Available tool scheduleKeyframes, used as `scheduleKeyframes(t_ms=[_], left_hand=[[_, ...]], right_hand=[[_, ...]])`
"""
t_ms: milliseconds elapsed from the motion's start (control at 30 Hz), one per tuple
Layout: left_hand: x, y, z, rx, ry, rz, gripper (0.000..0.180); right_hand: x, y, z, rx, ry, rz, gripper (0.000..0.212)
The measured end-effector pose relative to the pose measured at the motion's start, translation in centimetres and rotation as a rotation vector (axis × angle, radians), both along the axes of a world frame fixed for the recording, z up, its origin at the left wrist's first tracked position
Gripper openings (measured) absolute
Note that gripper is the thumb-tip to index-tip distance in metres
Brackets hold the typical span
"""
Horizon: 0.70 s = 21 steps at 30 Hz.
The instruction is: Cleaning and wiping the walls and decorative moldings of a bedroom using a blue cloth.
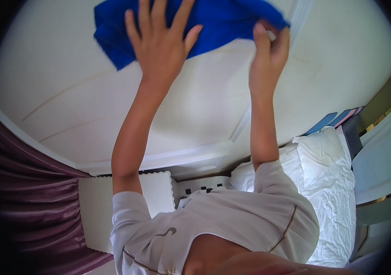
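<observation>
A deep blue cloth [223, 27] lies spread against a large white panelled surface [204, 101] at the top of the view, its upper part cut off by the frame. Pressed flat on the cloth's left half is my left hand [162, 50], open with the fingers spread. My right hand [270, 52] has closed at the cloth's right corner, thumb and fingers pinching the edge. Both arms reach up and away, elbows nearly straight. Thin tan streaks run across the white surface left of and below the cloth.
A purple curtain [35, 197] hangs in folds at the left, beside a white board-like piece with a scalloped edge [97, 206]. On the right is a bed with white rumpled bedding [326, 169]. A raised white moulding [241, 123] crosses the panelled surface.
</observation>
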<state>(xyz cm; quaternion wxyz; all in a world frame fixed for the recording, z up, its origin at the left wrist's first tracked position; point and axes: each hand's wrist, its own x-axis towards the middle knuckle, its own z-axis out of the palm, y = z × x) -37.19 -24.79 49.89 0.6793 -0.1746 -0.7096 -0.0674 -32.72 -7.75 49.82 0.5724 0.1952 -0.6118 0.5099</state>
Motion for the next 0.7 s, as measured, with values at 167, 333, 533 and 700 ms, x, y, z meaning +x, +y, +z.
scheduleKeyframes(t_ms=[167,333,533,700], left_hand=[[0.2,6.0,0.9,0.009,-0.008,-0.068,0.065],[-0.3,5.6,-3.2,-0.040,-0.004,-0.066,0.060],[0.5,-0.2,-22.1,-0.191,-0.222,0.007,0.046],[7.1,0.8,-35.5,-0.251,-0.871,-0.086,0.064]], right_hand=[[-2.6,1.9,3.0,0.204,0.460,-0.630,0.047],[-4.3,2.8,-1.7,0.485,0.228,-0.602,0.049],[-4.3,4.1,-24.5,0.508,-0.046,-0.512,0.052],[-0.4,5.9,-44.5,0.568,-0.338,-0.380,0.052]])
